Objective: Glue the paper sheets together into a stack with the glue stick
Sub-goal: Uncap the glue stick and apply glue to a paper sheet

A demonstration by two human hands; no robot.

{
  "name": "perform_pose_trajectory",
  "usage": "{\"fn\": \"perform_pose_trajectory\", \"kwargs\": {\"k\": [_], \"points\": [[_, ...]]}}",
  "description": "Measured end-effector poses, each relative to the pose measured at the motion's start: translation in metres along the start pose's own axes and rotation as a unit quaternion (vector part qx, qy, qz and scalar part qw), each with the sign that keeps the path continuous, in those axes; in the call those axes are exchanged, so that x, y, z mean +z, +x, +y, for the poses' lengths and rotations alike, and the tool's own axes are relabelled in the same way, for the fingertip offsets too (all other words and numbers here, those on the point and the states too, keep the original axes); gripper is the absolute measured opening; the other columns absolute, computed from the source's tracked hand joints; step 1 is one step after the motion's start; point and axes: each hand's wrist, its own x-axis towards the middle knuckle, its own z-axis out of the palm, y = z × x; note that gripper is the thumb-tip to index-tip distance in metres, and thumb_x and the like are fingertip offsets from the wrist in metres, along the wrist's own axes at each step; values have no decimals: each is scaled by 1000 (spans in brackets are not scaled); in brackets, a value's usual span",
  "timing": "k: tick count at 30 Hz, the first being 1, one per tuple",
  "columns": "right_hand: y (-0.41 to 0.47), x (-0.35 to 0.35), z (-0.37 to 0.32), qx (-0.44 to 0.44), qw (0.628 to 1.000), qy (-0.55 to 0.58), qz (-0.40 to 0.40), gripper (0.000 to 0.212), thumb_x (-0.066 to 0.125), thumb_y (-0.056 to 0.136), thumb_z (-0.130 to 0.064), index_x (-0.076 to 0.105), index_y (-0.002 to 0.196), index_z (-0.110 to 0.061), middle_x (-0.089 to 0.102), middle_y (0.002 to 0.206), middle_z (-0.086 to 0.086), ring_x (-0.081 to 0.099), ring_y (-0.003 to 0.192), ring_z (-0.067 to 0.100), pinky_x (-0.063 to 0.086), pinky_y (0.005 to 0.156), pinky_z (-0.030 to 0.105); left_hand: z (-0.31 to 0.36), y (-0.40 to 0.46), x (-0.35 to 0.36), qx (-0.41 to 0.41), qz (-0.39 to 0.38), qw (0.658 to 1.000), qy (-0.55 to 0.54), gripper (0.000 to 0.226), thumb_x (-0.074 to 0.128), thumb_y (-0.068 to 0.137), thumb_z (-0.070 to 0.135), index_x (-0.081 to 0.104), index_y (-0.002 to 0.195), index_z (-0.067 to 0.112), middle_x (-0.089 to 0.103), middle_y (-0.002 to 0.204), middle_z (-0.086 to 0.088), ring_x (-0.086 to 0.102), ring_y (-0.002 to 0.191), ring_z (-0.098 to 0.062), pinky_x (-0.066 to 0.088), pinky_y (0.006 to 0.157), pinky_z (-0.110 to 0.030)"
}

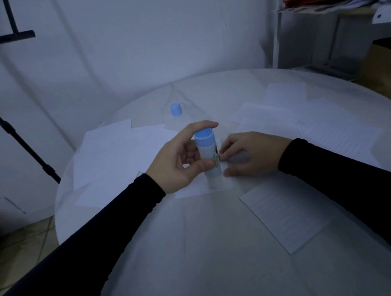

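Observation:
My left hand [178, 161] grips a white glue stick [207, 156] with a blue end up, standing upright on a small paper sheet [195, 191] at the table's middle. Its lower end touches the sheet. My right hand [250, 153] rests on the same sheet just to the right, fingers spread flat against the paper and touching the stick's side. The blue cap [176, 109] stands alone farther back on the table. Loose white sheets [116, 155] lie to the left, lined sheets [310, 122] to the right, and one lined sheet [285, 218] lies near me.
The round white table [204, 258] fills the view. A black tripod leg [8, 127] stands at the left beyond the table edge. A white shelf [321, 19] piled with clutter stands at the back right, with a brown box [388, 72] below it.

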Motion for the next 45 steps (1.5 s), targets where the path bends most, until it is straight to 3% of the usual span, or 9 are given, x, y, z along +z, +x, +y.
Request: {"fn": "perform_pose_trajectory", "kwargs": {"k": [4,10,15,21,26,38,41,43,45], "points": [[0,-1,-2,7,1000,-3,-5,44,67,77,-52,67,115,-29,53,121,-15,52,109,2,39,101,25,-1,-4,-6,-7,3,1000,-8,57,67,79,22,47,128,41,59,94,-34,55,86,-55,47,75,-64],[-1,-1,-3,14,1000,3,5,42,70,77,-48,68,114,-27,54,122,-14,52,110,2,37,102,22,-2,-11,-15,-10,14,1000,-4,56,67,78,20,49,127,41,71,95,-10,63,90,-45,49,82,-62],[0,-1,-3,19,1000,13,5,42,70,76,-49,68,113,-30,54,121,-16,51,111,1,37,104,25,-2,-19,-22,-8,23,1000,-7,54,68,77,22,50,125,39,70,95,-10,64,89,-42,49,80,-62],[0,1,-1,23,999,28,5,41,71,75,-50,68,111,-32,54,119,-19,52,110,1,38,103,27,-5,-26,-31,-7,34,999,-14,53,69,76,23,52,122,41,64,95,-24,56,86,-54,46,76,-67],[-1,0,-2,22,1000,22,4,42,70,76,-50,67,113,-31,53,121,-17,51,112,1,37,104,25,-5,-31,-36,-13,37,999,-8,53,67,80,6,48,125,28,68,95,-14,69,92,-28,53,84,-55],[-4,2,-5,27,999,18,6,42,69,78,-48,67,115,-28,53,123,-15,51,114,5,37,105,29,-8,-33,-42,1,45,998,-32,51,64,79,0,48,122,21,68,91,-19,70,88,-25,57,77,-38],[-3,4,-7,29,1000,0,10,41,68,80,-47,65,115,-27,52,125,-15,50,116,7,37,105,31,-3,-29,-50,32,110,992,-58,52,65,81,4,44,126,23,69,89,-19,67,74,-28,51,59,-25],[-1,4,-10,24,1000,-11,10,37,68,80,-43,66,114,-26,51,125,-15,51,115,8,39,104,33,1,-23,-59,57,168,982,-60,51,64,83,9,42,127,23,71,89,-15,59,64,-33,47,54,-27],[0,1,-12,13,1000,-13,11,32,68,82,-33,68,112,-24,51,127,-12,52,115,10,40,103,33,2,-17,-64,67,193,977,-58,51,62,83,7,41,126,24,71,85,-5,57,59,-19,47,53,-27]]}}
